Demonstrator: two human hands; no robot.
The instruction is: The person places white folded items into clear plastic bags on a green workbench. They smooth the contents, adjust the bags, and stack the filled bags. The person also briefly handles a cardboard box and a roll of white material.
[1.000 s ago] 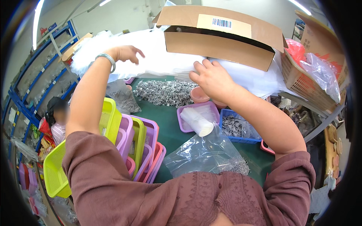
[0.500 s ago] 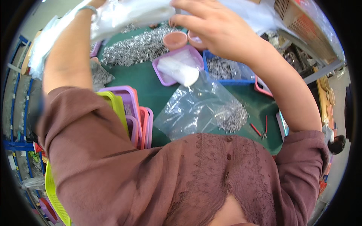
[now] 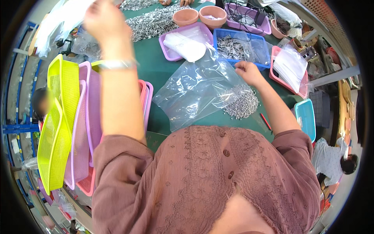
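My left hand [image 3: 106, 22] is raised at the upper left, smeared by motion, beside bunched white plastic [image 3: 64, 25]; whether it grips that plastic cannot be seen. My right hand [image 3: 249, 73] is low over the table by the front edge of a blue tray [image 3: 249, 64] of metal pieces. Its fingers are curled in, and anything between them is hidden. Just left of it, a large clear plastic bag [image 3: 191, 91] lies flat, one end over a heap of small silvery parts [image 3: 242, 105]. Behind the bag, a purple tray [image 3: 167, 52] holds a white plastic roll [image 3: 185, 46].
Yellow-green baskets [image 3: 62, 85] and purple baskets [image 3: 82, 144] lean at my left. Orange bowls [image 3: 185, 17] and a metal parts pile [image 3: 150, 25] occupy the back. A pink tray [image 3: 276, 74], a teal tray [image 3: 306, 117] and a red-handled tool [image 3: 265, 121] are at right. Another person [image 3: 331, 158] is far right.
The white plastic has moved from in front of me to the upper left, with my left hand beside it. My right hand has come down from the plastic to beside the blue tray.
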